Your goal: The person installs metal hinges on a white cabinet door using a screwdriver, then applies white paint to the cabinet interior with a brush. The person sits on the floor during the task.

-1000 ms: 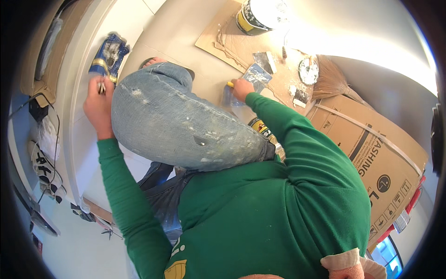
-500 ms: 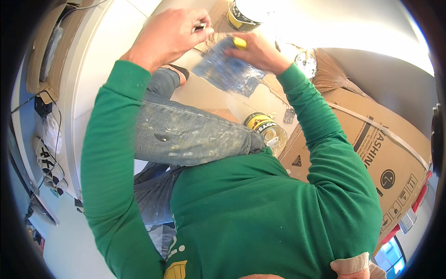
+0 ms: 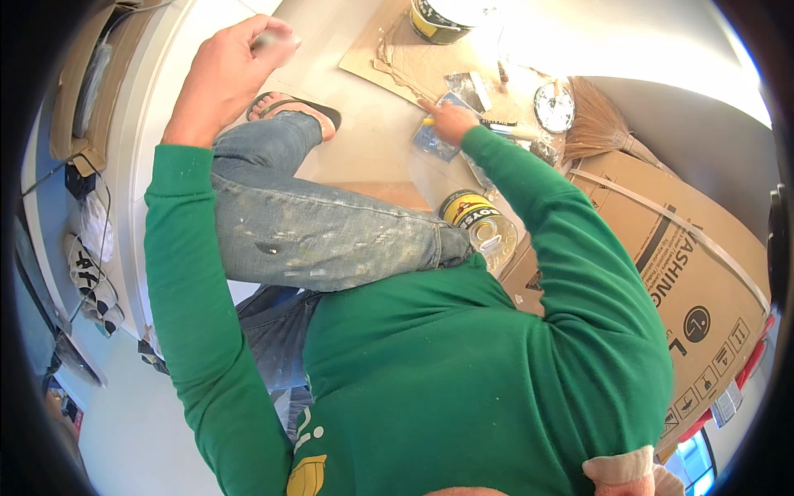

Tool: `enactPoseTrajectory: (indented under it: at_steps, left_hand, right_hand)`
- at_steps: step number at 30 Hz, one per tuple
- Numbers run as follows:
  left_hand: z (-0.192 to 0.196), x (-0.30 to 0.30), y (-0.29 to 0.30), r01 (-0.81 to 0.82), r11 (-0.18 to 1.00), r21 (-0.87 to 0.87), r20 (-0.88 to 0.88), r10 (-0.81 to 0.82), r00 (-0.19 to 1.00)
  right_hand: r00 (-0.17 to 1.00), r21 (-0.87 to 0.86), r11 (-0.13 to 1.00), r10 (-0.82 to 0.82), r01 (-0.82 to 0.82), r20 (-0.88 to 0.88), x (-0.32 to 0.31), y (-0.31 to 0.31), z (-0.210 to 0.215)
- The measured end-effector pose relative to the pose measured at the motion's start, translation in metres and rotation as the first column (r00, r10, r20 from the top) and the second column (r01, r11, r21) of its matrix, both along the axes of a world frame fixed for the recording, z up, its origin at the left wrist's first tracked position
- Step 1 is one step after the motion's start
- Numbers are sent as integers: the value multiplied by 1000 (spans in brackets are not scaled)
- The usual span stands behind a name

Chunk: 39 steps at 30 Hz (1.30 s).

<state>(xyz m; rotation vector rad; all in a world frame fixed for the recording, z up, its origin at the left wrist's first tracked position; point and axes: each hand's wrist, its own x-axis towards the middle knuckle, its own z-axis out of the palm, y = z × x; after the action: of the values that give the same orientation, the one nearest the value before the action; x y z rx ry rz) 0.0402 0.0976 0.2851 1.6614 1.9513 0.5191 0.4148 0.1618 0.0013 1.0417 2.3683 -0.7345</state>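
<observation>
My left hand (image 3: 222,78) is raised at the upper left, its fingers closed around a small, blurred, grey-white thing (image 3: 271,40). Low over the floor, my right hand (image 3: 453,122) has its fingers curled around a yellow-ended tool (image 3: 428,121), its kind mostly hidden. A blue plastic packet (image 3: 435,144) lies under and beside that hand. Just beyond the fingers is a flat grey-white piece (image 3: 470,89), partly on the cardboard sheet (image 3: 372,59). A pale stick-like thing with some yellow (image 3: 517,131) shows to the right of my right wrist.
An opened yellow-and-black can (image 3: 463,207) stands by my knee; another can (image 3: 437,29) is at the far side. A paint-smeared round lid (image 3: 554,107) lies near a straw broom (image 3: 600,124). A large carton (image 3: 662,273) occupies the right. My sandalled foot (image 3: 298,112) rests on the floor.
My hands have drawn apart: the left moved left with the small thing, the right moved down and right. The blue packet, spread out between them before, now lies by my right hand.
</observation>
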Motion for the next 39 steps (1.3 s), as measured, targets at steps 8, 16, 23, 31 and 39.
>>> enactPoseTrajectory:
  at_steps: [8,16,23,31,39]
  left_hand:
    - [15,-1,-14,-75,997,20,-14,75,997]
    - [67,32,-28,-163,965,205,-88,184,979]
    - [62,26,-32,-230,971,-69,108,237,966]
    - [17,-10,-64,-167,986,-1,10,167,986]
    - [9,-16,-65,-173,977,122,72,165,984]
  right_hand:
    - [954,76,990,89,-115,285,44,3,-32]
    - [848,-165,922,-387,350,-362,-8,20,126]
    - [800,-256,884,-464,392,-379,-80,-95,44]
    - [677,-495,867,-403,65,-616,-106,-96,70]
    - [781,-261,965,-140,-30,-609,-128,-138,24]
